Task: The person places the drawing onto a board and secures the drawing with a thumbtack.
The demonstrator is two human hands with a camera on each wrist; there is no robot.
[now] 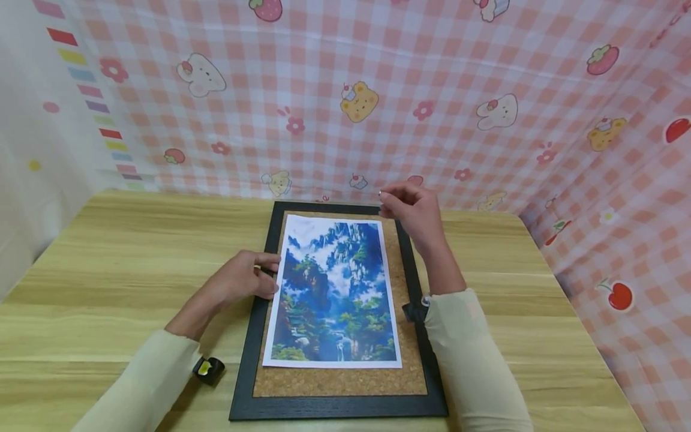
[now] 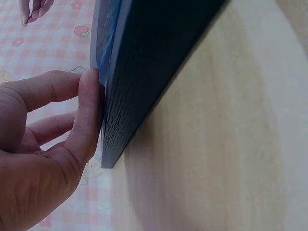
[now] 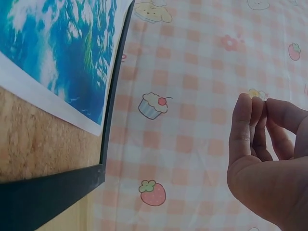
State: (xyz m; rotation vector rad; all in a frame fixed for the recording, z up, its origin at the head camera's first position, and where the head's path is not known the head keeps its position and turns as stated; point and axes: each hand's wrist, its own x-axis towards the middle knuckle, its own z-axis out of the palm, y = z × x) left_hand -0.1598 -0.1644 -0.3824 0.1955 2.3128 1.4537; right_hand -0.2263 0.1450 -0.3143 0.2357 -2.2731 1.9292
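A printed landscape picture (image 1: 335, 294) with blue mountains and green trees lies on a corkboard (image 1: 340, 382) with a black frame. My left hand (image 1: 245, 276) is at the picture's left edge. In the left wrist view, its thumb and forefinger (image 2: 89, 89) pinch the paper's edge beside the frame. Above the board's far right corner, my right hand (image 1: 412, 210) is raised with thumb and fingertips together. A tiny shiny thing (image 1: 380, 193) shows at those fingertips; its kind cannot be told. The right wrist view shows the same right hand (image 3: 267, 149) apart from the board.
The board rests on a light wood-grain table (image 1: 151, 270). Behind it hangs a pink checked cloth (image 1: 313, 72) with cartoon animals and fruit, which continues along the right side. Black wrist straps (image 1: 208, 371) show at both sleeves.
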